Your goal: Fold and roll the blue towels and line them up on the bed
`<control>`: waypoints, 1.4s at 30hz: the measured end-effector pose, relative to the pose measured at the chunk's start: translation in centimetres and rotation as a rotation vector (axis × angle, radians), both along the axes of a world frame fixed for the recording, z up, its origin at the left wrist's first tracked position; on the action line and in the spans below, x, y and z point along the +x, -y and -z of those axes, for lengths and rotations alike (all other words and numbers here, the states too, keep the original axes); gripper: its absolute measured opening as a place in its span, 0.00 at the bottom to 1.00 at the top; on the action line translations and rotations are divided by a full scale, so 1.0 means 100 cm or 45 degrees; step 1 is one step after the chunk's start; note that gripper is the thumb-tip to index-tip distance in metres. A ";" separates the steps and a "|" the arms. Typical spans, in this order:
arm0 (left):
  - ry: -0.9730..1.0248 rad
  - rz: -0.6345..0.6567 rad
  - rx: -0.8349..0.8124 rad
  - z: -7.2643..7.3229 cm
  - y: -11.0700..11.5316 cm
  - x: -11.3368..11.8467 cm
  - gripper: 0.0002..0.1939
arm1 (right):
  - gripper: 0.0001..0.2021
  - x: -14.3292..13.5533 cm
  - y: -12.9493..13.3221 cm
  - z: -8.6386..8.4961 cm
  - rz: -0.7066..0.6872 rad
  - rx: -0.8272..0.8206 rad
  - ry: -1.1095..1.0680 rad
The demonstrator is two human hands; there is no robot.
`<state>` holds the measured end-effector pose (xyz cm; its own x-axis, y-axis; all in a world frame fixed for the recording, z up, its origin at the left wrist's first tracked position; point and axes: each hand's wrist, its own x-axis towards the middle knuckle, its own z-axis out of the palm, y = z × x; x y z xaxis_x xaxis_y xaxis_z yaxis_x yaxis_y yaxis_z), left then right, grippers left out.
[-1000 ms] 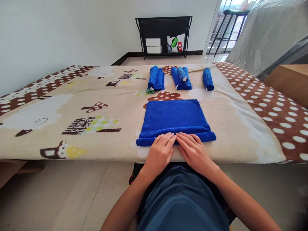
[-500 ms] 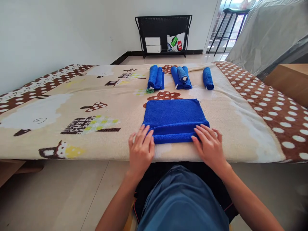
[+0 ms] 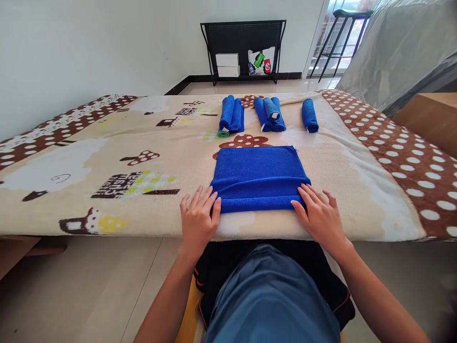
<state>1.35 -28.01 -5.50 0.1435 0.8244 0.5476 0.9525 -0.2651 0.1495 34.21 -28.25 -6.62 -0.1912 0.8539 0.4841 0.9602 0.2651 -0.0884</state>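
A blue towel (image 3: 259, 166) lies on the patterned blanket in front of me, its near edge turned over into a flat fold. My left hand (image 3: 200, 212) rests at the towel's near left corner, fingers apart, fingertips touching the fold's end. At the near right corner, my right hand (image 3: 319, 212) has its fingers spread, with the fingertips on the towel's edge. Neither hand is closed on the cloth. Beyond the towel are rolled blue towels: a left group (image 3: 232, 114), a middle stack (image 3: 270, 114) and a single roll (image 3: 309, 116).
The cream blanket (image 3: 171, 157) with brown dotted borders covers the bed. Past its far edge stands a black rack (image 3: 244, 43) holding white boxes and a printed bag. A dark stool (image 3: 341, 40), plastic-covered furniture (image 3: 400, 52) and a cardboard box (image 3: 432, 119) are on the right.
Both hands have moved outward, the left one to the left and the right one to the right, toward the ends of the fold. The folded strip looks flatter and straighter.
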 end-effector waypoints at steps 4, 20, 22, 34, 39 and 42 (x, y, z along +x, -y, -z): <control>0.033 0.208 0.051 -0.007 0.000 0.024 0.16 | 0.24 -0.021 0.001 -0.008 -0.047 0.018 -0.012; -0.009 0.088 -0.114 0.002 -0.003 -0.001 0.20 | 0.24 0.007 -0.002 0.007 0.007 0.020 -0.010; -0.018 0.040 -0.073 0.001 0.000 -0.006 0.18 | 0.24 0.012 0.000 0.006 0.027 0.036 0.005; -0.095 0.367 -0.255 -0.014 -0.016 0.076 0.22 | 0.26 -0.076 -0.010 -0.017 -0.272 -0.118 -0.088; -0.055 0.091 -0.186 -0.001 -0.019 0.021 0.23 | 0.26 -0.016 -0.013 -0.002 0.011 -0.064 -0.076; -0.068 0.044 -0.110 0.000 -0.015 -0.005 0.21 | 0.25 0.018 -0.008 0.003 0.076 -0.047 -0.035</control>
<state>0.82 -26.48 -5.51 0.1996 0.8624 0.4652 0.9504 -0.2860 0.1223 36.02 -27.45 -6.89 -0.1267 0.8808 0.4563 0.9712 0.2037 -0.1237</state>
